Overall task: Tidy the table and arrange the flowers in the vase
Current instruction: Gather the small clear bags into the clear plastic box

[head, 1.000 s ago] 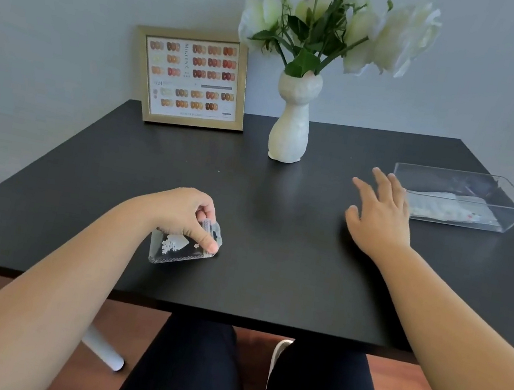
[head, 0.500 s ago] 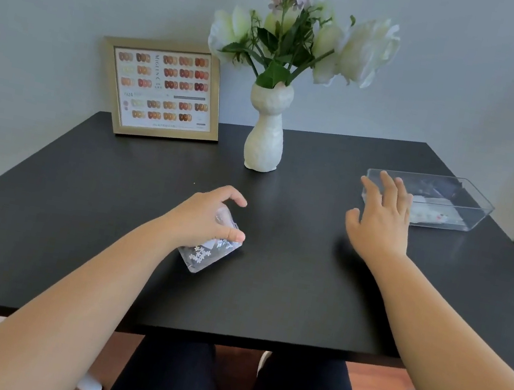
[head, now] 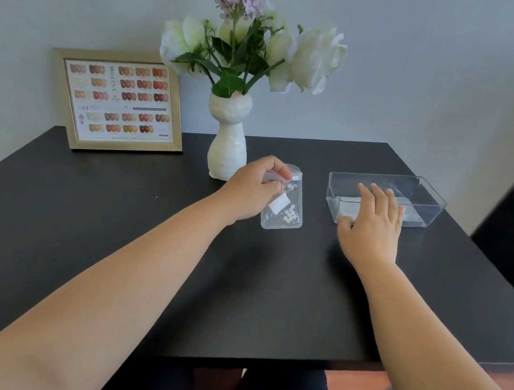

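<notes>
Pinching a small clear packet [head: 284, 204] by its top edge, the left hand [head: 251, 189] holds it just right of the white vase [head: 228, 147], which stands on the black table [head: 75, 215] with white and lilac flowers [head: 257, 41] in it. Further right of the vase, the right hand [head: 371, 227] lies with fingers straight and spread at the near wall of a clear tray [head: 424, 202]. Left of the vase leans a gold-framed colour chart [head: 118, 103].

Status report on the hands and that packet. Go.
Left hand pinches clear packet aloft. Right hand open at clear tray. Path to tray unobstructed.
</notes>
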The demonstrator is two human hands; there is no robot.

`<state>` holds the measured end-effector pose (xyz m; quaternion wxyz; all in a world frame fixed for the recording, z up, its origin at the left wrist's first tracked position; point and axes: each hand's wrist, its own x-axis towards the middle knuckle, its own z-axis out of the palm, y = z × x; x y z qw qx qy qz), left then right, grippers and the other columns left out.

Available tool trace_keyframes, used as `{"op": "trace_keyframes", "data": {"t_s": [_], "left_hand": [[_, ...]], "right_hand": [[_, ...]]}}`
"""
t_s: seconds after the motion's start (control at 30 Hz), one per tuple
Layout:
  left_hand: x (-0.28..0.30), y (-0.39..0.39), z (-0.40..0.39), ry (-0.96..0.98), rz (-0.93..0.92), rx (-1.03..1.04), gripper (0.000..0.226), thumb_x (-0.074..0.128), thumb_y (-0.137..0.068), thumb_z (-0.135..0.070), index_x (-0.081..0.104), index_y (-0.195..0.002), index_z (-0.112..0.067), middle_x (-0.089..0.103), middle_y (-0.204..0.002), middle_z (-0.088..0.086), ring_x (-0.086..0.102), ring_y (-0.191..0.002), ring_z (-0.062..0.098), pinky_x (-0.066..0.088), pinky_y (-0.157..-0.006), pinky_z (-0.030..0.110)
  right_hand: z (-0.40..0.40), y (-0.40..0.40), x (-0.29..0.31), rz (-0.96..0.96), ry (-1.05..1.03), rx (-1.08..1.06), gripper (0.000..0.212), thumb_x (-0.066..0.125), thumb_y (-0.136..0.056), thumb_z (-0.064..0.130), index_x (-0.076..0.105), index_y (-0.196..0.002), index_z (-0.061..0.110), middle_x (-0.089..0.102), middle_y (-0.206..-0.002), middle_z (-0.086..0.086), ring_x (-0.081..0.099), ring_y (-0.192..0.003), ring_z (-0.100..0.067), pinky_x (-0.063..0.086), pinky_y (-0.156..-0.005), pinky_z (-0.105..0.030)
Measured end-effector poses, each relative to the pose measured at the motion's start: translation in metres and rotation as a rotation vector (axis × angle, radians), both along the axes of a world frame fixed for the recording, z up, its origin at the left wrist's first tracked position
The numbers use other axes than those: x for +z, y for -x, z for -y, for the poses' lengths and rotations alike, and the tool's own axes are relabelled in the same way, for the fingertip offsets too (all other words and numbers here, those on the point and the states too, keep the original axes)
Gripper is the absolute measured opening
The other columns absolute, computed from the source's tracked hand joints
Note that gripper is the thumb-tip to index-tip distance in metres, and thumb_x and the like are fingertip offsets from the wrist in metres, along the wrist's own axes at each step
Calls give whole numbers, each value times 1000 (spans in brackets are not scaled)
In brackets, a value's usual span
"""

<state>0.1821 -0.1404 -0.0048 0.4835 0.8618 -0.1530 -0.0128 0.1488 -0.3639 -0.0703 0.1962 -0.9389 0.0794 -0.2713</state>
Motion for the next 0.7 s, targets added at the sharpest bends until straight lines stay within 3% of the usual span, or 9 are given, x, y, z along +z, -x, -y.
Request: {"op": "trace_keyframes", "data": {"t_s": [0.1, 0.2, 0.3, 0.4, 0.47, 0.53, 0.63, 0.7], "left_hand": [[6, -10, 28, 90, 32, 27, 36, 51, -95, -10, 61, -108, -41, 56, -118, -17, 56, -111, 11, 54, -81, 22], [10, -17, 52, 117, 62, 11, 49, 48, -92, -6, 55, -133, -32, 54, -134, 1, 56, -117, 22, 51, -95, 34], [12, -23, 72, 113, 57, 21, 58, 48, -92, -8, 44, -145, -30, 52, -135, 17, 57, -109, 29, 47, -93, 37], [8, -28, 89, 147, 11, 0, 60, 49, -92, -11, 40, -148, -30, 52, -135, 8, 55, -90, 9, 44, -77, 21], [5, -30, 98, 160, -26, -22, 60, 49, -92, -13, 39, -148, -32, 53, -134, 5, 55, -88, 6, 41, -71, 18], [-1, -32, 105, 151, -38, -48, 60, 50, -93, -15, 38, -149, -31, 51, -141, 2, 55, -101, 6, 43, -78, 18], [-10, -33, 110, 129, -46, -76, 58, 50, -94, -15, 37, -150, -26, 42, -153, -3, 43, -133, 12, 40, -108, 33], [-14, -33, 110, 115, -58, -74, 56, 50, -95, -16, 39, -149, -26, 40, -154, -3, 38, -139, 15, 35, -113, 37]], "right_hand": [[10, 0, -1, -16, -15, -26, 62, 51, -83, 11, 37, -143, 13, 30, -152, -9, 7, -145, -29, -1, -117, -45], [14, -1, -1, -39, -43, -40, 57, 50, -83, 11, 44, -139, 17, 31, -152, -9, 7, -145, -28, 0, -117, -46], [13, -1, -3, -32, -55, -32, 55, 50, -83, 11, 46, -137, 18, 32, -151, -9, 7, -145, -28, 1, -117, -46], [13, -1, -5, -29, -61, -29, 56, 50, -83, 11, 45, -138, 19, 32, -151, -8, 6, -145, -29, 2, -116, -46], [13, -1, -5, -33, -58, -29, 55, 49, -83, 13, 44, -138, 19, 32, -151, -8, 6, -145, -28, 1, -116, -46], [13, -2, -5, -34, -55, -28, 55, 49, -84, 13, 44, -138, 19, 31, -151, -7, 5, -145, -28, 1, -116, -45], [13, -1, -5, -26, -55, -25, 55, 50, -84, 13, 44, -138, 18, 33, -150, -7, 7, -145, -30, 3, -116, -47], [14, -1, -6, -23, -53, -25, 55, 50, -83, 12, 44, -138, 18, 34, -150, -8, 8, -145, -30, 4, -116, -47]]}}
